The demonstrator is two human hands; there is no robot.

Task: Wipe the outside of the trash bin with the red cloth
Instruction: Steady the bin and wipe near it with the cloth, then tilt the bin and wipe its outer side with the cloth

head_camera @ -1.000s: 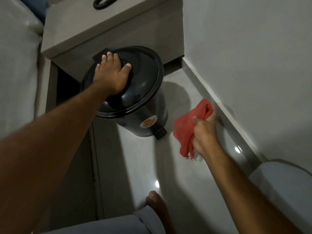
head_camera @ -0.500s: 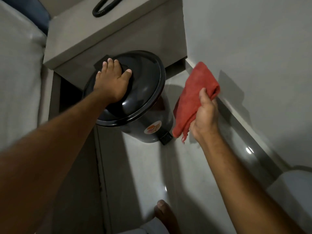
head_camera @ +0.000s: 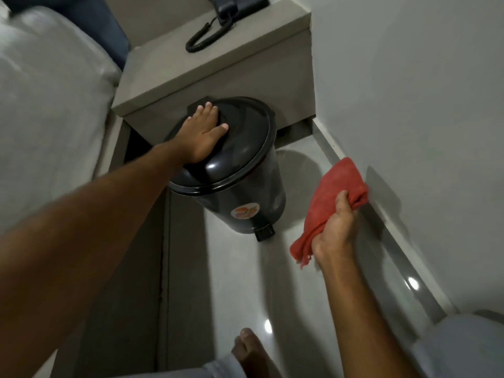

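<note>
A black round pedal trash bin [head_camera: 253, 195] stands on the tiled floor below a bedside table, with a sticker and a foot pedal on its front. My left hand [head_camera: 203, 132] lies flat on the bin's domed lid, fingers spread, pressing rather than gripping. My right hand [head_camera: 334, 230] holds the red cloth [head_camera: 331, 197] bunched up, in the air to the right of the bin and apart from it, close to the wall.
A grey bedside table [head_camera: 218, 64] with a corded phone [head_camera: 231, 12] stands behind the bin. A white bed [head_camera: 46, 113] runs along the left. The white wall and its skirting [head_camera: 381, 227] close the right side. My bare foot [head_camera: 251, 350] rests on the floor at the bottom.
My right hand with the red cloth rose beside the bin, then dropped a little and drew away to the right. My left hand stayed on the lid. The view pulled back.
</note>
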